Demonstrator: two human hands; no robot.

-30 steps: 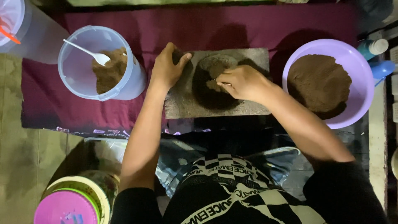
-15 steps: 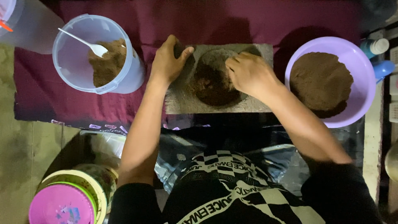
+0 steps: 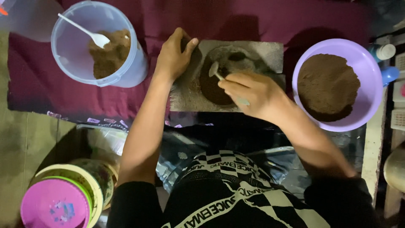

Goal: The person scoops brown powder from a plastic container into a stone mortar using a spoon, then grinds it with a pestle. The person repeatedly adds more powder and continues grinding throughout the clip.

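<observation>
1. The right hand (image 3: 253,95) has its fingers pinched on a small spoon (image 3: 216,71), whose bowl rests in the dark powder mound (image 3: 215,82) just ahead of the fingertips.
2. The left hand (image 3: 174,57) lies with its fingers pressed together, curled over the grey slab's (image 3: 265,52) left edge, beside the mound.
3. To work it well, I judge: keep the slab steadied, scrape with shallow strokes, keep powder off the maroon cloth (image 3: 50,93).
4. Counted: one slab, two spoons (a white spoon (image 3: 84,31) stands in the clear tub (image 3: 130,69)), one purple bowl (image 3: 371,84) of powder beyond the right wrist.
</observation>
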